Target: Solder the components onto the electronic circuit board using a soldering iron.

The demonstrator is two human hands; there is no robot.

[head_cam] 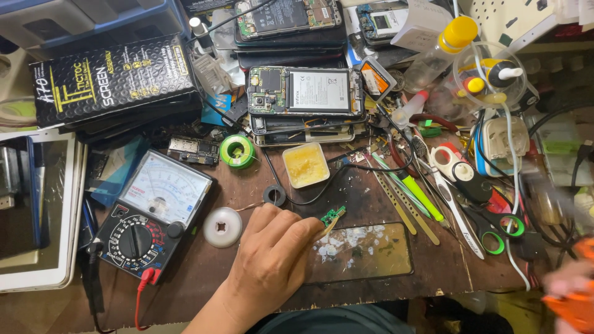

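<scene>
My left hand [267, 263] rests on the brown worktable [204, 266] at centre, fingers closed on thin tan tweezers [327, 229]. Their tips pinch a small green circuit board [332, 215] just above the top left corner of a dark glass phone panel [371, 253] flecked with white bits. My right hand [566, 286] is a blur at the lower right edge, wrapped around an orange tool [578, 309] whose kind I cannot make out.
An analog multimeter [154, 213] with red and black leads lies left of my hand, beside a white spool [223, 227]. Behind are a green spool [237, 151], a yellow flux tin [305, 164] and stacked opened phones [304, 91]. Tools and green-handled scissors [495, 230] crowd the right.
</scene>
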